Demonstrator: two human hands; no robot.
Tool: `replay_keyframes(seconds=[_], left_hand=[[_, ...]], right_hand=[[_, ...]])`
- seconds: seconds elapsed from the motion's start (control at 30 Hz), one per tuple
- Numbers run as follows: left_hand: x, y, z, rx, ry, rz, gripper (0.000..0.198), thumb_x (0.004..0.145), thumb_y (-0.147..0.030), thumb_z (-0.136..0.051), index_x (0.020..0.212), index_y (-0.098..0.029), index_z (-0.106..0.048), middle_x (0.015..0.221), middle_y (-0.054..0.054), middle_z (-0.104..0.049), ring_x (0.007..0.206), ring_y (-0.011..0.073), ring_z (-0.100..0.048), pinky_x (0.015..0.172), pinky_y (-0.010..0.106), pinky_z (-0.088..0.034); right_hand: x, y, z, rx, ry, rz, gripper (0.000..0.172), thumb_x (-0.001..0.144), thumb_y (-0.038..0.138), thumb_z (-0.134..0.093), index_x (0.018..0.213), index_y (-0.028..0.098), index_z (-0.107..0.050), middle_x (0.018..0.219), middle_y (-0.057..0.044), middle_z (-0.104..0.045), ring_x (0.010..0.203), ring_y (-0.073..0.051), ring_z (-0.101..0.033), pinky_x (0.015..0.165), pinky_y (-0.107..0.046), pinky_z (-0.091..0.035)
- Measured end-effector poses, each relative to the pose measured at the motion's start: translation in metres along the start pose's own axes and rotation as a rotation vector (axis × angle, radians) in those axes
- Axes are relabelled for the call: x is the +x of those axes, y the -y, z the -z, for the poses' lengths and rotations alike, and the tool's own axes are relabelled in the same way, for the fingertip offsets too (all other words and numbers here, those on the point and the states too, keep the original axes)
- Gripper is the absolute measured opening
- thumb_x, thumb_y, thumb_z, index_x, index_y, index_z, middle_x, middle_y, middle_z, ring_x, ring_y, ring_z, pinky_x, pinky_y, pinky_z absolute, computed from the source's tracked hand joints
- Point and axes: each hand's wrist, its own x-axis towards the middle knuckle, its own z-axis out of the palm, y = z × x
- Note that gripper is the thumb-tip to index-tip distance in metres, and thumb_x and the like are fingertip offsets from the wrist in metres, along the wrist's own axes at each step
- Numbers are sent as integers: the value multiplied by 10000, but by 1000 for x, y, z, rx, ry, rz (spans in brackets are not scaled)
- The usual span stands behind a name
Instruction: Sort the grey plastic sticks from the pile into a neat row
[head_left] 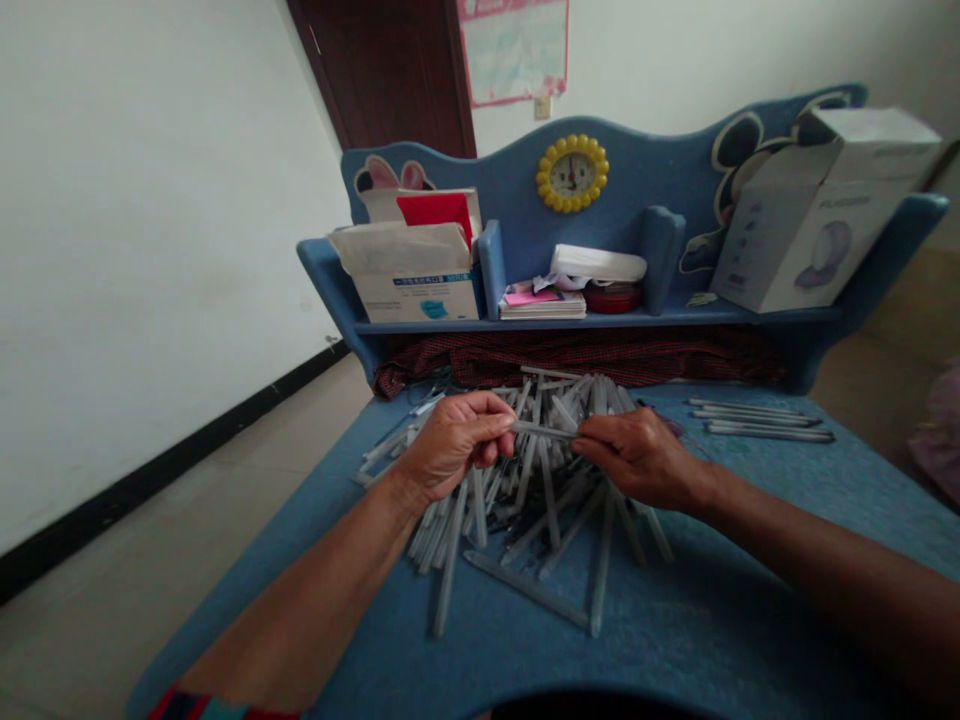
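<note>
Both hands meet over a heap of thin grey plastic tubes (525, 520) on a blue desk (675, 620). My left hand (454, 440) is closed in a pinch on one end of a single grey tube (541, 431) held level above the heap. My right hand (637, 455) is closed on the tube's other end, fingers pressed together. The two hands are about a tube's length apart.
Several finished-looking tubes (757, 420) lie in a row at the right back. A blue shelf (600, 320) behind holds a white box (416, 270), books, a yellow clock (572, 174) and a large white carton (817, 210). Tiled floor lies left of the desk.
</note>
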Motion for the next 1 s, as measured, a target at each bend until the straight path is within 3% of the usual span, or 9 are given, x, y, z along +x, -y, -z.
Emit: replay_keyframes(seconds=[0.17,0.33,0.47,0.53,0.63,0.77,0.83,1.0], left_hand=[[-1,-2,0,28,9,-1,187,690,-264,-695,746,-125,-582,548,12,-616,395,40,-453,374,121,-302],[-1,-2,-5,101,-32,-43,196,712,-291,-682,764,-127,-587,563,6,-613,415,42,-448,386,126,-307],[-1,1,-14,169,37,-47,241,731,-317,-670,868,-132,-599,617,21,-640,448,66,-479,430,165,-366],[-2,2,-17,189,31,-56,312,743,-348,-653,962,-133,-592,644,31,-654,448,76,-481,435,182,-375],[-2,1,-18,247,-25,-86,375,748,-388,-628,1012,-125,-587,649,38,-656,443,84,-470,413,187,-347],[0,2,-18,390,-81,-107,301,729,-369,-620,899,-121,-618,608,26,-643,431,83,-455,400,183,-332],[1,4,-18,468,-78,-114,267,713,-348,-628,860,-126,-626,585,14,-635,432,87,-465,414,187,-355],[2,11,-19,621,-25,-154,256,735,-369,-606,842,-140,-648,587,2,-629,472,104,-504,457,198,-394]], right_hand=[[1,-2,-2,-7,11,-8,362,929,352,-390,663,153,-531,546,20,-460,499,-77,-431,532,-236,-255],[8,2,3,-218,81,-21,302,935,326,-376,771,166,-574,636,-12,-573,549,-98,-460,541,-259,-224],[11,5,19,-334,163,53,185,921,233,-379,920,183,-557,762,-22,-624,581,-100,-473,528,-264,-187],[6,-1,33,-361,186,14,172,922,248,-388,954,184,-544,756,-19,-618,589,-102,-482,530,-257,-196],[-13,-26,58,-433,232,-143,183,925,283,-401,913,188,-556,718,-13,-598,615,-108,-502,553,-243,-238],[-59,-75,84,-627,308,-365,228,912,284,-414,867,190,-617,815,-53,-609,668,-133,-534,557,-251,-266],[-83,-93,89,-694,349,-448,255,913,286,-409,848,193,-637,831,-65,-604,701,-154,-551,566,-258,-285],[-115,-111,87,-761,377,-448,245,905,254,-415,839,180,-639,856,-82,-594,765,-187,-559,631,-284,-342]])
